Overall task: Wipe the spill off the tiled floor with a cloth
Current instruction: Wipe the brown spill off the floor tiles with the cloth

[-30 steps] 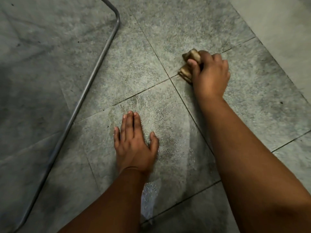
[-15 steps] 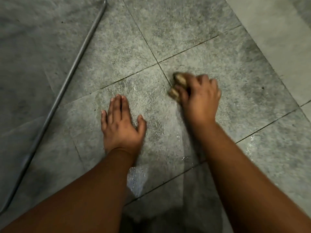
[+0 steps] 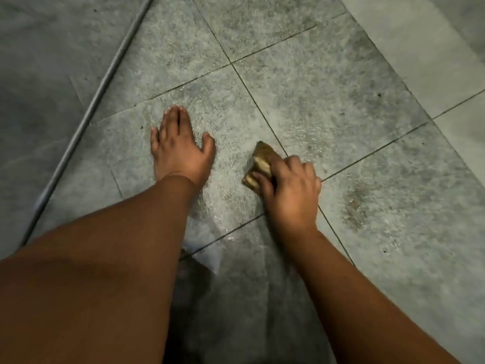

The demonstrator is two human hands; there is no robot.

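Folded tan cloth point(image 3: 259, 164) drawn back across grey speckled tiled floor point(image 3: 328, 101) toward body since a second ago, now beside grout junction; wet sheen point(image 3: 223, 195) remaining nearby, wiping judged unfinished; right hand point(image 3: 290, 190) curled, gripping cloth; left hand point(image 3: 179, 151) flat, fingers straight, bracing; metal rod point(image 3: 105, 82) leftward.

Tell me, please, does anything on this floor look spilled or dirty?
Yes. A wet sheen glistens on the tile between the left hand and the cloth gripped by the right hand; a brownish smear lies to the right.
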